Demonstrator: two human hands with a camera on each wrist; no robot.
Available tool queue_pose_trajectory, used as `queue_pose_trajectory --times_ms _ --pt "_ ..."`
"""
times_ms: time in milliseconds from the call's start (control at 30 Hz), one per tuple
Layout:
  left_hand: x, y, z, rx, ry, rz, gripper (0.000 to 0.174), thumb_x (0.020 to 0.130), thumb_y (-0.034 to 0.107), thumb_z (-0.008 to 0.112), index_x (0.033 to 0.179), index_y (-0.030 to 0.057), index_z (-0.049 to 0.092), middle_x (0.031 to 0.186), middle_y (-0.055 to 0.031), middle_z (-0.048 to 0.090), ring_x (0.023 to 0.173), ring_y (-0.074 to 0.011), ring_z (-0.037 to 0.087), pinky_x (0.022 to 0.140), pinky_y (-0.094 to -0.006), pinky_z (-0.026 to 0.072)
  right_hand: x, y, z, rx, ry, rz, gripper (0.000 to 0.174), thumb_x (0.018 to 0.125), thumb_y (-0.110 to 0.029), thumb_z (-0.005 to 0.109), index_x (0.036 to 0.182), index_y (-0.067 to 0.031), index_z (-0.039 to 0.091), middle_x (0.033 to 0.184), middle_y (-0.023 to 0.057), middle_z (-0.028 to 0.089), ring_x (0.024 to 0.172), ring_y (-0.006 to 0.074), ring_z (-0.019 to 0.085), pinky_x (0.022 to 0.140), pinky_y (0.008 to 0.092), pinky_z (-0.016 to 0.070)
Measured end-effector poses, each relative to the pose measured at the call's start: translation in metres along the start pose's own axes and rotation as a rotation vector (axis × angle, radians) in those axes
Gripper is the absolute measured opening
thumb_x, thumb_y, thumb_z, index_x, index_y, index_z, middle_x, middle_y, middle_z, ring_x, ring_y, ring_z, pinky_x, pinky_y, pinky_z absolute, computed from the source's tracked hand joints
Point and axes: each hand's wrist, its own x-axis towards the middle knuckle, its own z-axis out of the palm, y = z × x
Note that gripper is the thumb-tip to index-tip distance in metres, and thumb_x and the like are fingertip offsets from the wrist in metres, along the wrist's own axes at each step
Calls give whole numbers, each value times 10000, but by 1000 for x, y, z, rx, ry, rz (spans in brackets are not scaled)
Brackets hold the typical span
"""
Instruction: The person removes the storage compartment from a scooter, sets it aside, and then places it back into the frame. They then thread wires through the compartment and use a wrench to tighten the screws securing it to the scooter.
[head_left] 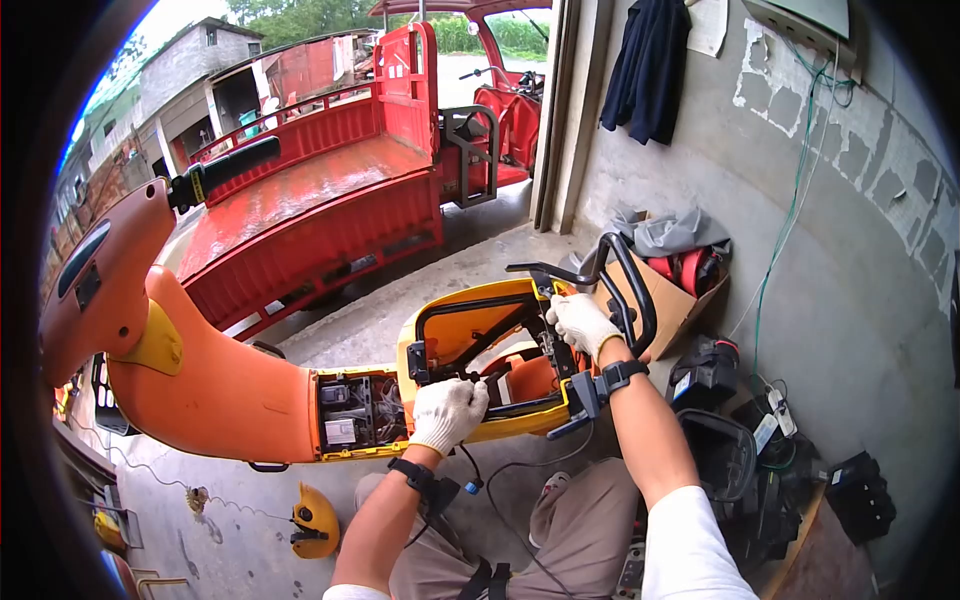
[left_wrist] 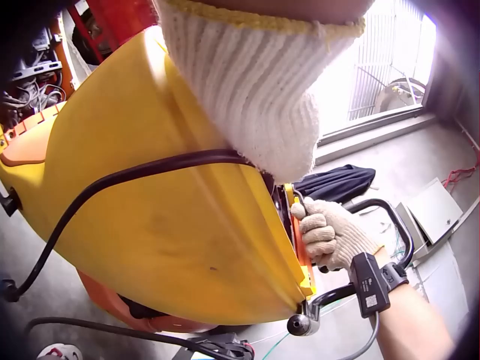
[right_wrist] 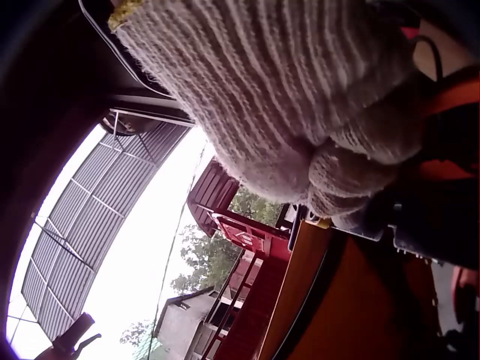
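Note:
An orange and yellow electric scooter stands across my front, its seat bay uncovered, with a black-edged yellow frame around the opening. My left hand, in a white knit glove, reaches over the near rim with bent fingers; the left wrist view hides its fingertips behind the glove and yellow side panel. At the bay's rear end, my gloved right hand curls its fingers around a small part by the rim, beside the black rear grab rail. I cannot tell what that part is.
Exposed electrical parts fill the footboard recess. A loose black cable hangs on the near side. A yellow scooter cover lies on the floor. The red cargo tricycle stands beyond; a cardboard box and black parts sit right.

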Motion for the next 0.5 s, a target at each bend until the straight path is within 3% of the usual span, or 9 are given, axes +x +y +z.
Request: queue_pose_trajectory --times_ms 33,100,167,333,500 --pt "0 0 -2 -4 12 16 449 973 396 580 760 50 769 741 -176 718 671 -371 708 661 -460 567 -5 1 -1 71 -67 14 388 1067 -433 464 841 -152 604 603 -81 476 444 87 440 396 271 334" --pt "6 13 1 -19 -21 -21 424 984 371 599 731 59 736 738 -156 703 688 -380 692 664 -477 542 -13 0 -12 90 -7 -27 343 1089 -359 450 864 -154 609 638 -103 474 476 60 435 420 237 357" --pt "3 11 -14 9 -46 -24 444 977 378 607 701 48 719 718 -165 696 656 -384 684 640 -484 540 -10 8 -5 205 -79 -34 334 1089 -361 456 892 -144 616 651 -95 482 488 59 443 436 232 374" --pt "4 2 -1 -23 63 11 456 964 389 618 679 45 711 667 -167 674 624 -377 679 619 -476 543 -16 11 2 172 41 -76 278 1072 -331 491 941 -132 632 669 -79 474 508 63 437 470 256 395" --pt "6 4 -6 -17 25 -35 456 955 394 622 667 54 718 644 -153 663 607 -366 678 608 -466 548 -15 12 17 351 87 -58 267 1072 -293 488 910 -133 627 626 -81 440 445 56 386 406 240 345"
